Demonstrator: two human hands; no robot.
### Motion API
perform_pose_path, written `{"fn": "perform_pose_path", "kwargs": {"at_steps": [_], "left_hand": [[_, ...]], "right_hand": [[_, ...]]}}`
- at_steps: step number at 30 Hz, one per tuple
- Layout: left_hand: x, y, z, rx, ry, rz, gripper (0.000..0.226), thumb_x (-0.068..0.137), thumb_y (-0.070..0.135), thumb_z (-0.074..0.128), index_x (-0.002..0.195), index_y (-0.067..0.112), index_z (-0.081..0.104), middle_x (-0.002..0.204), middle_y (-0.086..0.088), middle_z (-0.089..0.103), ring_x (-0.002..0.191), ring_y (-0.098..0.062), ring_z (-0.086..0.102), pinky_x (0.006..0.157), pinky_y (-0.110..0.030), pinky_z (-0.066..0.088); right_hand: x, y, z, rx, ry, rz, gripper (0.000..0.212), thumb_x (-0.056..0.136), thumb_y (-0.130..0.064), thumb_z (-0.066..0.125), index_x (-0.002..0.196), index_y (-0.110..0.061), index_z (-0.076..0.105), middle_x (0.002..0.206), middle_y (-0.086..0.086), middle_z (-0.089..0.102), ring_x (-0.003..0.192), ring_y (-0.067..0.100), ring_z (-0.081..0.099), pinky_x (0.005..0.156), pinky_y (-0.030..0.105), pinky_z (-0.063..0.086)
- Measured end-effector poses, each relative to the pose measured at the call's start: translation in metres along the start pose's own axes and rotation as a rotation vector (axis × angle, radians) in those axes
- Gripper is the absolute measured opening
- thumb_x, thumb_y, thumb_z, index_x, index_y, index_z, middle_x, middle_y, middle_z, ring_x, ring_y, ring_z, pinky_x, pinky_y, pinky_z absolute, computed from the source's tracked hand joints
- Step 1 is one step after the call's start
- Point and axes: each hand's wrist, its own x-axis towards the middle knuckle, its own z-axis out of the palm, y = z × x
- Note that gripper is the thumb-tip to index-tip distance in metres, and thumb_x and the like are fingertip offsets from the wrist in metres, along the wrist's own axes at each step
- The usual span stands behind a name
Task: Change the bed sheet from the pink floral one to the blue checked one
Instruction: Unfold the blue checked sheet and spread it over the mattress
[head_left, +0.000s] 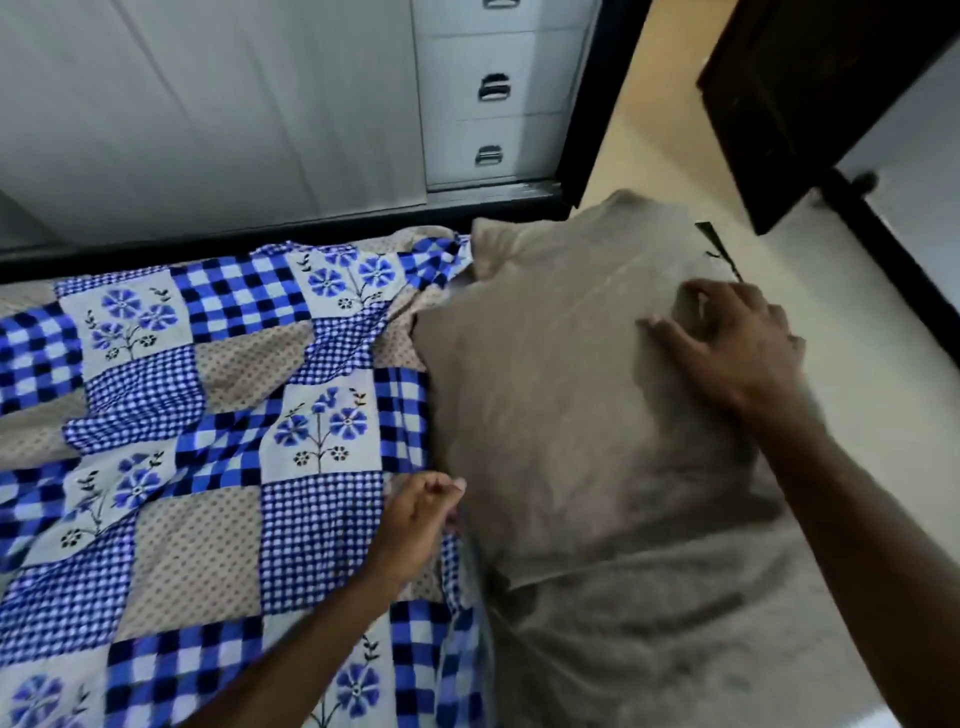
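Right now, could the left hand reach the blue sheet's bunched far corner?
Probably yes: the left hand is at the blue checked sheet, bare sheet leads to that corner, and the pillow lies beside it.

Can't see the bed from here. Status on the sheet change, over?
Left hand grips blue checked sheet at its edge beside the pillow. Right hand presses on the pillow. Sheet spread out, wrinkled. Pillow crowds that edge.
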Motion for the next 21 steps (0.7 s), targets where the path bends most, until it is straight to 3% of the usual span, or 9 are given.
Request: {"fn": "perform_pose_path", "kwargs": {"at_steps": [2, 4, 6, 8, 12, 14, 16, 18, 21], "left_hand": [[-0.013, 0.007, 0.034, -0.096, -0.090, -0.089, 0.042, 0.078, 0.056, 0.076, 0.108, 0.030, 0.062, 0.105, 0.011, 0.070, 0.100, -0.009, 0.066, 0.091, -0.030, 0.053], [-0.020, 0.010, 0.063, -0.243, -0.120, -0.154, 0.070, 0.069, 0.059, 0.082, 0.130, 0.038, 0.053, 0.128, 0.014, 0.063, 0.114, -0.009, 0.061, 0.101, -0.037, 0.051], [-0.026, 0.015, 0.089, -0.339, -0.057, -0.192, 0.088, 0.059, 0.061, 0.085, 0.136, 0.038, 0.049, 0.129, 0.016, 0.062, 0.116, -0.010, 0.061, 0.100, -0.037, 0.051], [-0.026, 0.019, 0.109, -0.396, 0.000, -0.180, 0.098, 0.050, 0.059, 0.092, 0.135, 0.033, 0.051, 0.126, 0.013, 0.065, 0.113, -0.010, 0.063, 0.093, -0.029, 0.051], [-0.018, 0.034, 0.128, -0.415, 0.067, -0.177, 0.110, 0.042, 0.054, 0.094, 0.140, 0.024, 0.053, 0.125, 0.006, 0.067, 0.109, -0.016, 0.065, 0.089, -0.030, 0.051], [-0.012, 0.041, 0.130, -0.392, 0.061, -0.179, 0.115, 0.032, 0.052, 0.097, 0.135, 0.023, 0.055, 0.122, 0.004, 0.068, 0.106, -0.017, 0.066, 0.083, -0.029, 0.052], [-0.009, 0.049, 0.137, -0.337, 0.061, -0.154, 0.111, 0.032, 0.045, 0.098, 0.133, 0.021, 0.056, 0.120, 0.003, 0.069, 0.105, -0.017, 0.066, 0.082, -0.028, 0.052], [-0.003, 0.059, 0.139, -0.284, 0.047, -0.136, 0.104, 0.039, 0.041, 0.095, 0.133, 0.019, 0.057, 0.120, -0.001, 0.070, 0.108, -0.023, 0.067, 0.089, -0.033, 0.053], [0.006, 0.085, 0.138, -0.208, 0.012, -0.096, 0.097, 0.039, 0.041, 0.087, 0.129, 0.012, 0.062, 0.113, -0.008, 0.072, 0.100, -0.025, 0.069, 0.082, -0.033, 0.056]], "right_hand": [[0.000, 0.055, -0.004, 0.078, -0.018, 0.138, 0.075, 0.083, -0.087, 0.040, 0.142, -0.041, 0.041, 0.148, 0.005, 0.046, 0.133, 0.037, 0.045, 0.108, 0.057, 0.033], [0.007, 0.105, 0.006, 0.336, -0.065, 0.291, 0.075, 0.085, -0.082, 0.046, 0.143, -0.034, 0.046, 0.145, 0.004, 0.052, 0.129, 0.031, 0.051, 0.106, 0.046, 0.042], [0.003, 0.152, 0.022, 0.587, -0.208, 0.380, 0.060, 0.098, -0.050, 0.056, 0.148, -0.019, 0.045, 0.144, 0.006, 0.052, 0.126, 0.027, 0.053, 0.098, 0.029, 0.048], [-0.001, 0.189, 0.039, 0.624, -0.382, 0.402, 0.052, 0.104, -0.018, 0.050, 0.153, -0.008, 0.034, 0.149, 0.014, 0.046, 0.132, 0.031, 0.049, 0.104, 0.030, 0.045], [0.003, 0.240, 0.067, 0.738, -0.510, 0.334, 0.092, 0.079, -0.068, 0.068, 0.153, -0.022, 0.038, 0.145, 0.003, 0.052, 0.131, 0.022, 0.052, 0.108, 0.043, 0.044], [0.000, 0.232, 0.053, 0.835, -0.531, 0.310, 0.067, 0.086, -0.057, 0.070, 0.143, -0.027, 0.052, 0.136, -0.003, 0.063, 0.126, 0.022, 0.059, 0.098, 0.039, 0.053], [-0.009, 0.211, 0.017, 0.972, -0.507, 0.322, 0.019, 0.100, -0.023, 0.058, 0.117, -0.023, 0.066, 0.106, -0.005, 0.075, 0.109, 0.023, 0.068, 0.074, 0.023, 0.058], [-0.014, 0.202, -0.004, 1.055, -0.496, 0.385, 0.024, 0.103, -0.007, 0.046, 0.098, -0.021, 0.064, 0.085, -0.006, 0.072, 0.084, 0.012, 0.070, 0.058, 0.017, 0.054], [-0.026, 0.195, -0.030, 1.211, -0.400, 0.462, 0.028, 0.106, -0.007, 0.033, 0.109, -0.014, 0.060, 0.087, 0.000, 0.071, 0.077, 0.012, 0.068, 0.070, 0.021, 0.058]]}}
